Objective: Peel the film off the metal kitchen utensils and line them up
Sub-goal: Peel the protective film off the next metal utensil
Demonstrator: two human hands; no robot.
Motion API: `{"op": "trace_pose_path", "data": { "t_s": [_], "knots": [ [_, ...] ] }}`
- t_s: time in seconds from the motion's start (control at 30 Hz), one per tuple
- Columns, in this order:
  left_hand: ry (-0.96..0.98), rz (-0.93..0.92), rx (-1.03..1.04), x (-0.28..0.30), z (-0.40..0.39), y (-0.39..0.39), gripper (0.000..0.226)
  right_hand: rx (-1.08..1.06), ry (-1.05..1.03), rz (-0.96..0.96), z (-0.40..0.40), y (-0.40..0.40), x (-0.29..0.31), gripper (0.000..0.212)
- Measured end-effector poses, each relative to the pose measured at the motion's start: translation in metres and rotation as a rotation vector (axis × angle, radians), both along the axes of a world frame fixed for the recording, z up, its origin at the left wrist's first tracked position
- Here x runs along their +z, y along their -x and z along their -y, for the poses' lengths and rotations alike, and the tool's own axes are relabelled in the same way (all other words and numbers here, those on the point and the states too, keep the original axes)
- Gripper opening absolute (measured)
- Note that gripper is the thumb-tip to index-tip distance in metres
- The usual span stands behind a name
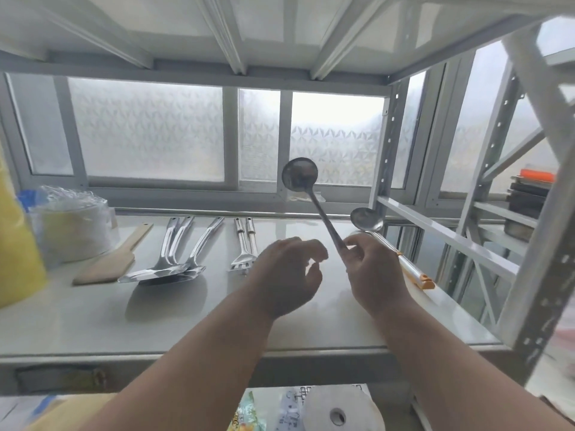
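Observation:
My right hand (371, 272) grips the handle of a metal ladle (300, 175) and holds it up, bowl tilted up and to the left. Just left of that handle hovers my left hand (287, 275), fingers curled, with nothing that I can see in them. A second ladle (367, 219) with an orange handle end (424, 283) lies on the steel shelf (217, 321) to the right. On the shelf lie metal spatulas (174, 262) and two metal forks (244, 247) side by side.
A wooden spatula (109, 262) lies at the left, beside a stack of clear plastic containers (73, 225) and something yellow (15, 244). Rack posts (385, 150) rise at the right. A tape roll (339, 412) sits below the shelf's front edge.

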State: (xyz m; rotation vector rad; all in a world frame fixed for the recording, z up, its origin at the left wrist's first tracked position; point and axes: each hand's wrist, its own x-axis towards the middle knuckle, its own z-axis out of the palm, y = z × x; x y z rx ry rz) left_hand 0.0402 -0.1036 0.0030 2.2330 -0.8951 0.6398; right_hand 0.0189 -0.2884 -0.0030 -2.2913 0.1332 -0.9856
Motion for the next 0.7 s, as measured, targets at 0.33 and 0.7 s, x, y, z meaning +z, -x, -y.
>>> {"op": "trace_pose_path", "data": {
  "t_s": [0.33,0.7],
  "knots": [
    [-0.329,-0.287,0.163,0.014,0.041,-0.023,0.045,-0.071,-0.227,-0.283,0.009,0.008,0.004,0.022],
    [-0.396,-0.505,0.176,0.007,0.092,-0.055,0.025,-0.041,0.058,-0.399,0.019,0.037,0.002,0.013]
  ]
}}
